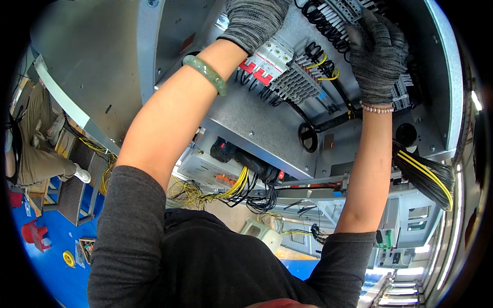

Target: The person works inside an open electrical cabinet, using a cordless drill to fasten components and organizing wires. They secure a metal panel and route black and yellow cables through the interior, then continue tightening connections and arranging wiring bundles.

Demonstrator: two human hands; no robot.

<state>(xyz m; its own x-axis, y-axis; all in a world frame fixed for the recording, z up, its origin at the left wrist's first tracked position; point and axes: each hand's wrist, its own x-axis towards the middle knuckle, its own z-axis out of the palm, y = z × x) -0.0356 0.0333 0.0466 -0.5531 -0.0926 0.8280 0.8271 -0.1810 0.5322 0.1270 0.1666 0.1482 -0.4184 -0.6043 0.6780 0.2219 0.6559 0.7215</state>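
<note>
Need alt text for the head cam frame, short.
Two gloved hands reach up into an open grey electrical cabinet: the left hand rests above a row of white and red circuit breakers, and the right hand is at the black wires by the terminal blocks. A green bangle circles the left wrist.
</note>
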